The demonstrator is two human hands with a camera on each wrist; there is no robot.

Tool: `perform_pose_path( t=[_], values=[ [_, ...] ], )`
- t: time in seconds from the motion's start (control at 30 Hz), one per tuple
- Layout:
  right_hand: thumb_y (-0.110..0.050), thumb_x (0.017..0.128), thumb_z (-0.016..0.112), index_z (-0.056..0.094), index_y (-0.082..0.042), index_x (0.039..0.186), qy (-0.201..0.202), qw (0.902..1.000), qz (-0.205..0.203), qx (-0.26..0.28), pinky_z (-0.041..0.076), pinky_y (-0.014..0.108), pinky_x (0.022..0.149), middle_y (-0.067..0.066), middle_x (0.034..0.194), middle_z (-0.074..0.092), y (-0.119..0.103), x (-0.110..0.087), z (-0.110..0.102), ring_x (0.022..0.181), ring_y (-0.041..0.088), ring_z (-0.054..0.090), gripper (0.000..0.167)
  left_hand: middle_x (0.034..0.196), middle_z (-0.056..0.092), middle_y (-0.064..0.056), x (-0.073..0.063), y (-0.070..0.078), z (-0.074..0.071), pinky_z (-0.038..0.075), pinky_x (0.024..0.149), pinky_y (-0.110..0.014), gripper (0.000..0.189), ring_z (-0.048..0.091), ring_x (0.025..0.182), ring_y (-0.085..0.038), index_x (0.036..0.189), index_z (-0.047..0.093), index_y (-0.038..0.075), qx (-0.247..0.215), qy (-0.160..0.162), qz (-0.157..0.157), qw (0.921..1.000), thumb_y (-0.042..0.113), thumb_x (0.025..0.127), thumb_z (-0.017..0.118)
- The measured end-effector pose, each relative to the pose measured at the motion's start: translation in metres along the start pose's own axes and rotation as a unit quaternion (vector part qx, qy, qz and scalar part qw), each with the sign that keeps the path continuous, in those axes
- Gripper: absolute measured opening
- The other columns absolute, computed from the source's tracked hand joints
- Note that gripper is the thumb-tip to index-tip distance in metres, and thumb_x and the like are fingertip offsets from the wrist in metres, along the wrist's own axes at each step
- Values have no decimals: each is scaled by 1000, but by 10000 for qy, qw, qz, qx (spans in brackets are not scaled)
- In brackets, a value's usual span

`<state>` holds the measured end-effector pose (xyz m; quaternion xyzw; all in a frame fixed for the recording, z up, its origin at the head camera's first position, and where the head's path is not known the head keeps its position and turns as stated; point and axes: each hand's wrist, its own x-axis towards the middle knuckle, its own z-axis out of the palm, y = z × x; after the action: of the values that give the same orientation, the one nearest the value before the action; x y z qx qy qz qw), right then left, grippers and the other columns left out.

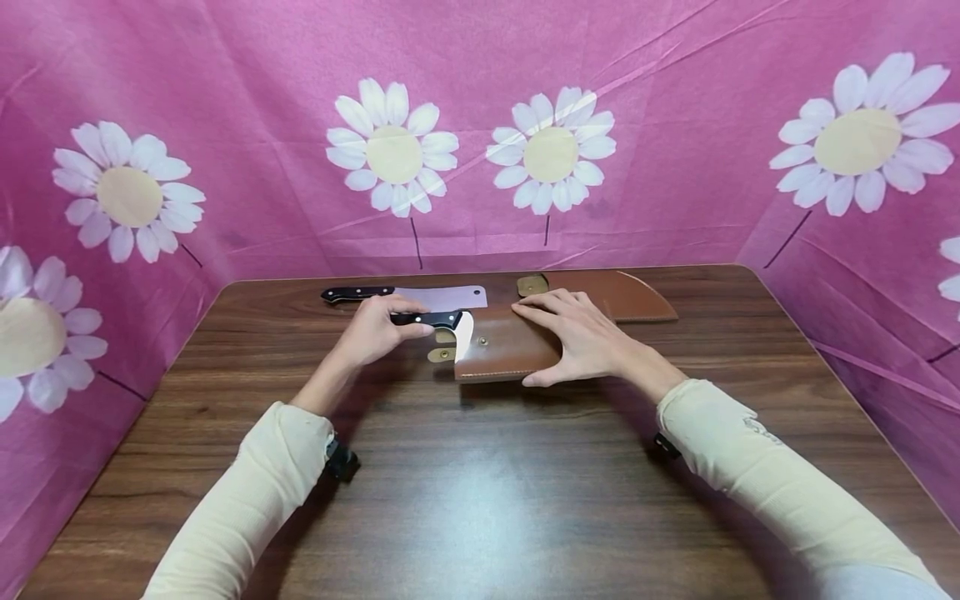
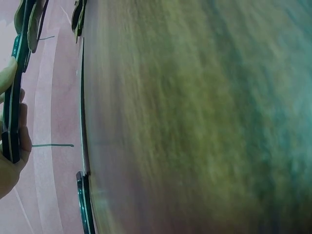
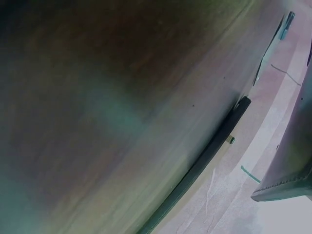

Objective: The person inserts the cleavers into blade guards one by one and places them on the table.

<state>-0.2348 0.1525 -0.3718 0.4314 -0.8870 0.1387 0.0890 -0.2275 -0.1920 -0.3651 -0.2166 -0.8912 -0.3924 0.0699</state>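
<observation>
My left hand (image 1: 378,329) grips the black riveted handle (image 1: 427,320) of a knife, also seen edge-on at the left of the left wrist view. A bright strip of its blade (image 1: 464,335) shows; the rest is hidden inside a brown leather sheath (image 1: 498,354). My right hand (image 1: 581,337) holds this sheath across its width, fingers at the far edge and thumb at the near edge. Two snap straps (image 1: 442,355) hang loose at the sheath's mouth. In the right wrist view, the sheath (image 3: 292,156) is raised above the table.
Behind my hands lies a cleaver (image 1: 442,298) with a black handle (image 1: 356,293), flat near the table's back edge. A second brown sheath (image 1: 637,298) with a snap strap (image 1: 533,286) lies at the back right. A pink flowered cloth (image 1: 480,50) hangs around the wooden table (image 1: 480,483).
</observation>
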Motion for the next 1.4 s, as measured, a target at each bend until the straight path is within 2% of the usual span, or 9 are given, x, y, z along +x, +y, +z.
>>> perform_pose_path(
  t=[0.3,0.47,0.63,0.83,1.07,1.2,1.4],
  values=[
    [-77,67,73,50,-11,150,92,9999,-90,2,36,48,94,11,146,51,-3,2,3,125,29,46,109,106,74,-14,2,4,7,49,92,-45,33,66,102,-29,105,78,0,-19,25,-185,9998,15,79,89],
    [-78,67,72,51,-11,150,128,9999,-99,-1,35,49,94,10,146,51,-4,4,5,127,29,45,109,104,74,-13,4,7,10,50,90,-43,35,66,100,-27,104,78,1,135,82,-248,9996,20,77,90],
    [-79,67,72,51,-11,150,131,9999,-99,-17,35,48,94,10,146,51,-5,6,5,128,29,44,109,102,75,-10,5,9,12,50,86,-40,35,67,96,-25,103,79,3,258,116,-359,9990,23,77,91],
    [-79,67,71,51,-11,150,125,9998,-113,-64,35,48,93,10,146,51,-5,7,7,128,30,45,109,97,75,-8,7,10,15,51,81,-38,34,67,90,-24,101,78,3,158,111,-481,9987,22,77,91],
    [-80,67,71,51,-11,150,120,9999,-114,-47,35,48,93,10,146,51,-4,6,9,127,30,45,109,98,74,-8,6,11,16,51,83,-39,31,66,92,-25,100,78,3,145,77,-409,9990,21,77,90],
    [-79,67,71,50,-11,150,79,9999,-81,-46,35,48,95,10,146,51,-5,5,9,128,30,45,109,99,72,-9,5,10,16,50,85,-40,30,64,93,-25,101,78,2,14,-11,-331,9994,18,79,89],
    [-78,68,73,49,-10,150,-154,9999,-11,34,35,51,99,11,147,50,-7,3,13,130,30,43,109,99,72,-9,3,4,17,50,87,-40,27,65,93,-24,103,77,1,-265,-310,-409,9983,14,82,85]
  ],
)
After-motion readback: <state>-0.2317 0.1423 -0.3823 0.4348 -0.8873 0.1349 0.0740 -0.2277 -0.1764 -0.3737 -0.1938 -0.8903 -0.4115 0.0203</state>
